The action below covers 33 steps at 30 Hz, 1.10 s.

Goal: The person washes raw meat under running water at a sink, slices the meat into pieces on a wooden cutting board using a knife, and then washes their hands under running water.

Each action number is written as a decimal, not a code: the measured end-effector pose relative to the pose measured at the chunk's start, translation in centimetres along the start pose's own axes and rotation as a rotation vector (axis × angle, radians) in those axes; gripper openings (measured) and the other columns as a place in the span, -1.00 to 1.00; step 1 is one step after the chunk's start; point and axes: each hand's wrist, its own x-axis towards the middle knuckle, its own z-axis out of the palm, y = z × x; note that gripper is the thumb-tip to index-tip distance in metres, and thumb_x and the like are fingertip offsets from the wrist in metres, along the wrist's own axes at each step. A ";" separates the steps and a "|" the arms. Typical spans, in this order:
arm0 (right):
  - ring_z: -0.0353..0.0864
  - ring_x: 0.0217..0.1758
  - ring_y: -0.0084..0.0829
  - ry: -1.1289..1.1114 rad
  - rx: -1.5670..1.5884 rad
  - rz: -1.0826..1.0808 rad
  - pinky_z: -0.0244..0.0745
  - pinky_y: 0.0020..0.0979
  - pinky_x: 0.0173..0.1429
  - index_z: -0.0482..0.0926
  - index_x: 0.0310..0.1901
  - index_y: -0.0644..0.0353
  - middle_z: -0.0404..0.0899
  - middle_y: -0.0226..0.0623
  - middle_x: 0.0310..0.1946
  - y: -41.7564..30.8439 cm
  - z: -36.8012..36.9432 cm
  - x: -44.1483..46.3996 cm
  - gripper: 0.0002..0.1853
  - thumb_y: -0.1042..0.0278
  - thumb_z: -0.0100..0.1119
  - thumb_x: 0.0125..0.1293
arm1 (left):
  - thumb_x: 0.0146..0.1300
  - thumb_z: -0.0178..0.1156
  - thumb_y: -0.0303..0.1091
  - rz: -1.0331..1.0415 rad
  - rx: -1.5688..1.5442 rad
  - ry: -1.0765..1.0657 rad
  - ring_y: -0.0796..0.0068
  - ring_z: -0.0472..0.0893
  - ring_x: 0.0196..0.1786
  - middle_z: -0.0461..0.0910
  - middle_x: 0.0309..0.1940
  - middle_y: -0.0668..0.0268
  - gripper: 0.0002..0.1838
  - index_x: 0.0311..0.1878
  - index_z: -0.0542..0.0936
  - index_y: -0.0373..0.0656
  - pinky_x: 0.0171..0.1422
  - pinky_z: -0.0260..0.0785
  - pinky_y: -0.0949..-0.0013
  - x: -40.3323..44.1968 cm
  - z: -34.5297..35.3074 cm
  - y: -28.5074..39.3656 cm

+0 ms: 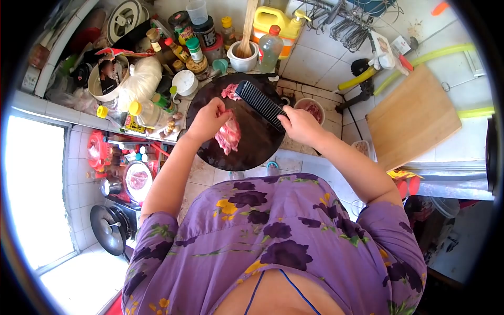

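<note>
So that it is steadied (presumably), the larger meat piece (229, 136) is pinched by the left hand (208, 122) on the dark board (260, 149), while the ribbed knife (259, 105) is clasped in the right hand (303, 127).

The tiled bench (295, 139) carries a round, dark chopping board (257, 149), on which lie a smaller (230, 92) and a larger meat piece (228, 137). Beside the board sits a bowl of meat (323, 111); behind stand a white pot (243, 65) and a red-capped bottle (270, 51).
</note>
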 end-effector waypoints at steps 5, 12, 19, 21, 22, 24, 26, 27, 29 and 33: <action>0.58 -0.29 0.14 0.009 0.054 0.005 0.43 0.04 -0.22 0.36 -0.21 0.28 0.57 0.11 -0.43 -1.3 -0.9 -0.1 -0.77 0.26 0.04 0.39 | 0.24 0.26 -0.37 0.064 0.062 0.111 0.21 0.52 -0.43 0.48 -0.51 0.16 -0.78 -0.25 0.39 -0.19 -0.31 0.37 0.24 -1.0 -2.8 3.6; 0.58 -0.31 0.14 0.034 0.100 -0.028 0.43 0.04 -0.25 0.31 -0.15 0.28 0.57 0.10 -0.46 -2.9 -1.2 -0.1 -0.79 0.33 0.03 0.35 | 0.15 0.28 -0.31 0.477 0.415 0.255 0.11 0.62 -0.34 0.57 -0.37 0.19 -0.80 -0.24 0.47 -0.10 -0.32 0.46 0.16 -3.1 2.1 1.5; 0.56 -0.46 0.10 -0.010 0.054 -0.160 0.40 0.03 -0.39 0.29 -0.18 0.23 0.52 -0.02 -0.57 -3.3 1.3 -1.1 -0.82 0.35 0.04 0.35 | 0.10 0.36 -0.29 0.436 0.320 0.269 0.15 0.54 -0.06 0.56 -0.18 0.25 -0.76 -0.19 0.59 -0.14 0.03 0.40 0.17 -6.6 6.0 0.6; 0.57 -0.47 0.07 -0.057 0.002 -0.199 0.41 0.01 -0.41 0.30 -0.20 0.23 0.53 -0.05 -0.58 -3.9 1.8 -1.3 -0.83 0.33 0.03 0.38 | 0.10 0.35 -0.32 0.417 0.348 0.350 0.14 0.54 -0.06 0.55 -0.18 0.24 -0.77 -0.18 0.60 -0.14 0.03 0.40 0.17 -6.0 5.3 -0.5; 0.57 -0.47 0.07 -0.060 0.002 -0.198 0.41 0.01 -0.41 0.30 -0.20 0.23 0.53 -0.05 -0.58 -4.0 2.0 -1.3 -0.83 0.33 0.03 0.38 | 0.10 0.35 -0.35 0.399 0.376 0.430 0.12 0.53 -0.05 0.55 -0.17 0.23 -0.78 -0.18 0.60 -0.14 0.04 0.41 0.16 -5.8 4.9 -1.0; 0.59 -0.49 0.02 -0.107 -0.095 -0.256 0.43 -0.03 -0.43 0.33 -0.23 0.24 0.54 -0.07 -0.60 -4.3 2.2 -1.2 -0.82 0.30 0.02 0.40 | 0.09 0.32 -0.40 0.354 0.376 0.414 0.10 0.51 -0.03 0.55 -0.15 0.21 -0.79 -0.18 0.61 -0.14 0.06 0.41 0.15 -5.7 4.6 -1.5; 0.60 -0.49 0.00 -0.111 -0.147 -0.263 0.45 -0.04 -0.43 0.34 -0.24 0.24 0.55 -0.08 -0.60 -4.4 2.4 -1.0 -0.82 0.30 0.01 0.41 | 0.06 0.31 -0.43 0.330 0.387 0.415 0.09 0.50 0.00 0.54 -0.14 0.20 -0.78 -0.18 0.62 -0.14 0.08 0.41 0.14 -5.4 4.8 -2.0; 0.61 -0.50 -0.01 -0.114 -0.200 -0.269 0.46 -0.05 -0.44 0.35 -0.25 0.25 0.55 -0.08 -0.61 -4.4 2.4 -0.9 -0.81 0.29 0.00 0.42 | 0.03 0.32 -0.42 0.319 0.393 0.405 0.09 0.49 0.01 0.54 -0.13 0.20 -0.76 -0.18 0.62 -0.14 0.09 0.41 0.14 -5.4 4.9 -2.0; 0.61 -0.50 0.00 -0.138 -0.215 -0.271 0.47 -0.05 -0.43 0.35 -0.24 0.26 0.56 -0.08 -0.61 -4.1 2.2 -0.7 -0.80 0.28 -0.01 0.43 | 0.03 0.32 -0.41 0.340 0.395 0.427 0.08 0.49 0.01 0.53 -0.14 0.21 -0.76 -0.18 0.62 -0.13 0.08 0.42 0.14 -5.4 5.2 -2.1; 0.61 -0.49 0.03 -0.277 -0.257 -0.216 0.48 -0.01 -0.41 0.35 -0.22 0.29 0.56 -0.06 -0.61 -4.3 2.1 -0.1 -0.77 0.26 -0.07 0.44 | 0.03 0.33 -0.40 0.345 0.383 0.476 0.06 0.48 0.04 0.52 -0.13 0.22 -0.76 -0.18 0.62 -0.11 0.09 0.42 0.14 -5.4 5.8 -2.4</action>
